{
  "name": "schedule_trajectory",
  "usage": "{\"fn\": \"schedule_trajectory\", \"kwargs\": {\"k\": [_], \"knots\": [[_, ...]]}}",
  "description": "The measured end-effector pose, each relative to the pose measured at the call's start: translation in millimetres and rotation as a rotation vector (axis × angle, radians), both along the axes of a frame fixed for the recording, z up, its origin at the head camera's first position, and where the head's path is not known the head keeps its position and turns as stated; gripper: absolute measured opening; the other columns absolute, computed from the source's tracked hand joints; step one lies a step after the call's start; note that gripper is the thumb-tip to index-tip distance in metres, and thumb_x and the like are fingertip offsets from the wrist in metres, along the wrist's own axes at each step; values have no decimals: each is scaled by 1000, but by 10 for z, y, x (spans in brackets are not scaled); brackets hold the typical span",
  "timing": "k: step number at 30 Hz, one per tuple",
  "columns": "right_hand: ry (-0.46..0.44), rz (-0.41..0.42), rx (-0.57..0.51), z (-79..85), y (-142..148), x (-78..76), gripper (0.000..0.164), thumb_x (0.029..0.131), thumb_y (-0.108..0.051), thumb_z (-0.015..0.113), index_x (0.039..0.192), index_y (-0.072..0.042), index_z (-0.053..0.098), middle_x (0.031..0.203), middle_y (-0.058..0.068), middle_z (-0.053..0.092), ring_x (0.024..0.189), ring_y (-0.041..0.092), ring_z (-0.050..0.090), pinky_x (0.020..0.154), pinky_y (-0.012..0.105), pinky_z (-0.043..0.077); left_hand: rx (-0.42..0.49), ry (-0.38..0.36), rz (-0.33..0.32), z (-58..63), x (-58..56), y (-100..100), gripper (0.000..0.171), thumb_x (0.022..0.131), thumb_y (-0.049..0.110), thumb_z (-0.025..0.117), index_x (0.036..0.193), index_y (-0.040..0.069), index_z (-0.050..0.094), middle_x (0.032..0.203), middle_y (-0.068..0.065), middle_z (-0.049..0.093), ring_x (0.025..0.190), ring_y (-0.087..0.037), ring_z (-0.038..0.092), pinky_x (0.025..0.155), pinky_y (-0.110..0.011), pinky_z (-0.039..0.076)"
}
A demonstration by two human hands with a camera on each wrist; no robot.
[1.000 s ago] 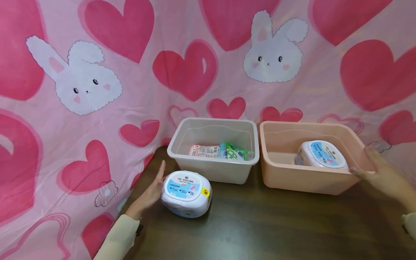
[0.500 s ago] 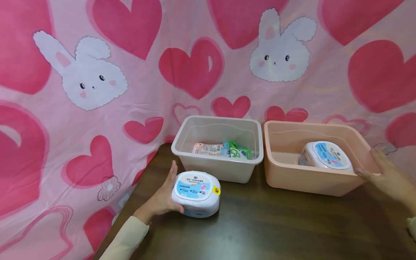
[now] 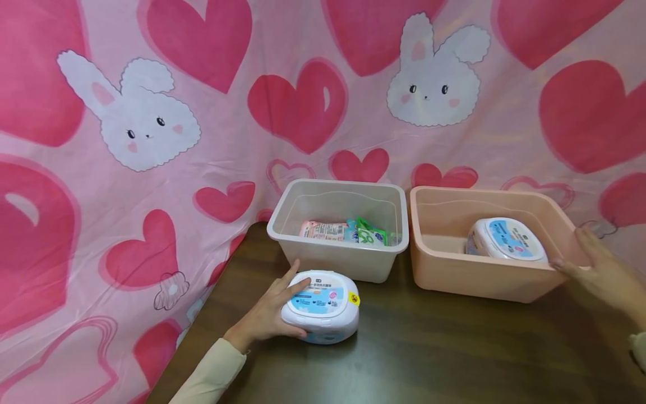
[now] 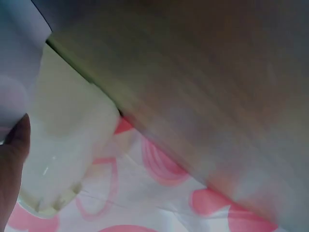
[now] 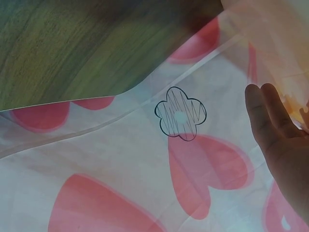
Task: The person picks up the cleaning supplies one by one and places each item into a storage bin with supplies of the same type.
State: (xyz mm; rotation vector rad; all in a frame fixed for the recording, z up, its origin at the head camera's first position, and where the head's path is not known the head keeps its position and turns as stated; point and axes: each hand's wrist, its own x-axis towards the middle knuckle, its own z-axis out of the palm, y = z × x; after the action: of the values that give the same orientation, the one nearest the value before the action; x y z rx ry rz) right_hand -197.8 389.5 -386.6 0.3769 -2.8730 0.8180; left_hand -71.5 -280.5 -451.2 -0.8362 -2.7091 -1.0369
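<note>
My left hand (image 3: 272, 311) grips the left end of a white plastic laundry pod box (image 3: 323, 306) with a blue label. Its thumb lies on the front and its fingers reach over the lid edge. The left wrist view shows a digit against the pale side of the laundry pod box (image 4: 14, 67). My right hand (image 3: 603, 275) touches the right end of a peach bin (image 3: 479, 280), its fingers straight in the right wrist view. Inside this bin stands a second laundry pod box (image 3: 512, 238). The bottoms of both boxes are hidden.
An off-white bin (image 3: 333, 261) stands behind the left box and beside the peach bin. It holds a pink packet (image 3: 325, 230) and a green packet (image 3: 370, 233). Dark wooden table (image 3: 404, 359) lies in front; a pink heart-patterned cloth (image 3: 217, 157) hangs behind.
The left laundry pod box has moved to the right with my left hand. That hand's fingers have come from its side over the lid edge. My right hand stays at the peach bin.
</note>
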Motion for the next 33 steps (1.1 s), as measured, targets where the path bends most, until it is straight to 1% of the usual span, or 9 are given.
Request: {"fn": "schedule_trajectory", "kwargs": {"k": [2,4,6,7,11,17,23,27,33], "knots": [[5,0,-3,-10,13,2,93,102,-39,55,155,5,-8,159,27,-20,145,49,-17,113,63,-14,5,29,3,-3,3,48,101,69,57,87,156,33,40,169,-9,10,130,-26,38,95,-49,48],[9,-5,-4,-15,27,-1,93,102,-39,55,156,4,-7,159,27,-19,145,50,-16,113,63,-13,7,84,12,-5,7,104,98,68,55,88,153,30,47,167,-11,16,124,-24,41,91,-44,49],[8,-11,-7,-16,39,-3,93,102,-39,55,156,4,-7,160,27,-18,145,51,-14,113,64,-12,9,114,31,5,13,167,94,67,54,89,150,30,51,166,-10,21,121,-22,43,89,-41,50],[4,-15,-10,-14,45,-2,93,102,-40,55,156,3,-7,160,27,-18,144,52,-14,113,64,-12,12,115,46,14,17,201,93,67,54,89,149,31,52,166,-6,22,120,-21,43,88,-40,50],[-11,-30,-18,-4,49,7,94,102,-40,55,156,2,-8,159,27,-19,144,53,-14,112,66,-12,30,116,89,41,30,328,88,69,53,89,147,32,54,163,2,31,121,-19,42,87,-38,50],[-29,-51,-8,23,22,8,95,102,-42,54,156,1,-10,159,28,-19,143,55,-13,111,69,-10,28,202,101,34,21,456,87,69,52,91,145,26,57,157,3,39,122,-22,44,89,-41,48],[-46,-63,4,54,-15,-8,96,101,-44,54,156,-1,-12,159,27,-20,143,56,-12,109,72,-8,56,196,81,41,29,538,86,68,46,93,144,26,58,156,3,40,127,-23,43,92,-45,48],[-61,-68,3,57,-31,-16,97,101,-45,53,156,-1,-13,159,27,-21,143,55,-14,108,73,-8,55,204,60,56,33,606,86,69,47,93,144,24,58,156,1,40,126,-24,43,93,-45,48],[-78,-77,-5,43,-33,-4,97,101,-46,53,157,-2,-13,159,27,-20,143,56,-13,108,74,-7,88,184,35,135,47,728,87,67,46,94,144,25,59,156,3,40,126,-23,43,94,-44,47]]}}
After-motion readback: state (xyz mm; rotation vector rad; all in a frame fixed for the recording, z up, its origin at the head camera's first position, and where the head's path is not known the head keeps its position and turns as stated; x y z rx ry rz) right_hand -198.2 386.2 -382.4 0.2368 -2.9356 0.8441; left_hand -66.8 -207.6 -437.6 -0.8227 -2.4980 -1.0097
